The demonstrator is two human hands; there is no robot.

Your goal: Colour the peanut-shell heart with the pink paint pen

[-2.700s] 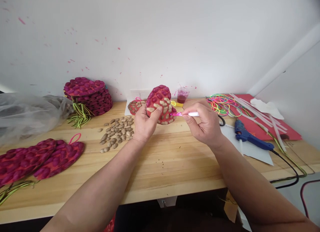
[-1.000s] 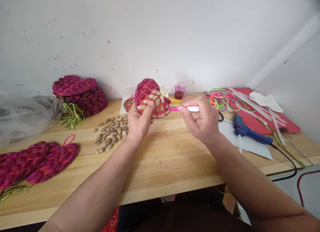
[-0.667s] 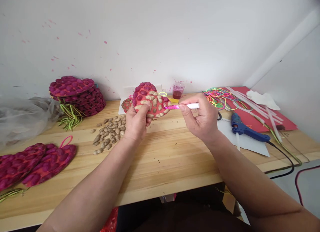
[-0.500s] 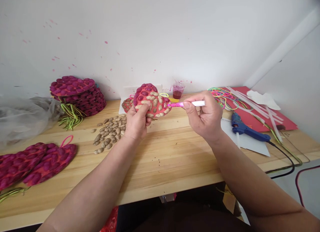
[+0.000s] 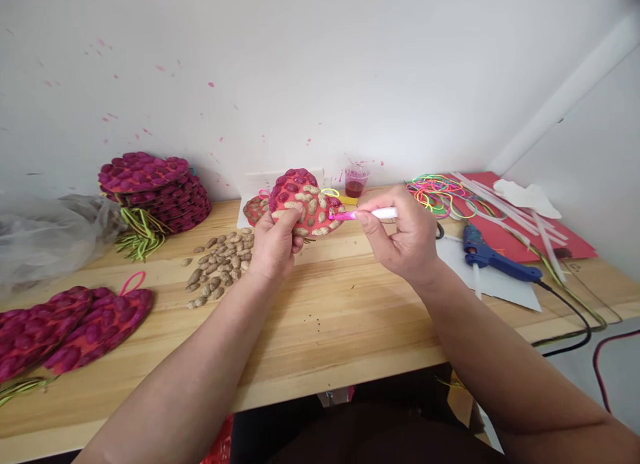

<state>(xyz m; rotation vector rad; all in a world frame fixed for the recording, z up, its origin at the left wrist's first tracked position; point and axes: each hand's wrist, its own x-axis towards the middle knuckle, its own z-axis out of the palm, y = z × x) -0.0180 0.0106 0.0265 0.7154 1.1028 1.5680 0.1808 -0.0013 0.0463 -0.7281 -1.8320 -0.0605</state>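
My left hand [image 5: 276, 245] is closed on the edge of a red disc covered with peanuts [image 5: 311, 214], thumb on its front. The peanuts along the disc's upper left are painted magenta; many of the others are bare tan shells. In my right hand [image 5: 403, 234] is a paintbrush [image 5: 384, 213] with a white handle, pinched between thumb and fingers. Its magenta-stained tip touches peanuts near the disc's right edge. Behind the disc stands a clear plastic cup [image 5: 357, 184] with dark red paint.
Loose peanuts [image 5: 225, 264] lie left of my left hand. Finished magenta discs are stacked [image 5: 155, 191] at the back left, and more discs [image 5: 100, 324] lie at front left. A blue glue gun [image 5: 500, 261], neon cords [image 5: 440, 194] and red sheets [image 5: 575, 246] are on the right.
My right hand has shifted slightly left with the paintbrush, bringing the tip further onto the disc. My left hand and the disc have barely moved.
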